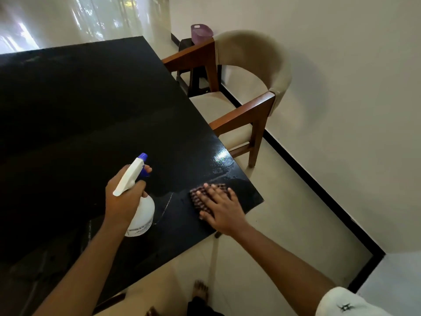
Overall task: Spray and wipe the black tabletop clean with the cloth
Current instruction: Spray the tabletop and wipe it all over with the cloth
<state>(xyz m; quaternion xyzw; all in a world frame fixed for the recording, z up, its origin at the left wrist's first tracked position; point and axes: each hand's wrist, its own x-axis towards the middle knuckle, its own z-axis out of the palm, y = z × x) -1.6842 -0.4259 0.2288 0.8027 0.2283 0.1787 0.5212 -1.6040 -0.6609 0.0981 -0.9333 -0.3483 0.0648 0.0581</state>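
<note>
The black tabletop (91, 115) fills the left half of the view, with wet streaks shining near its right corner. My left hand (123, 195) grips a white spray bottle (141, 215) with a blue nozzle, held just above the table, a finger on the trigger. My right hand (218, 206) lies flat with straight, spread fingers on a dark checked cloth (198, 197), pressing it onto the tabletop close to the near right corner. Most of the cloth is hidden under the hand.
A wooden chair (246, 110) with beige cushions stands at the table's right edge, close to the white wall. A purple bin (200, 33) sits on a dark stool behind it. A bare foot (201, 290) shows on the pale tiled floor below the table's edge.
</note>
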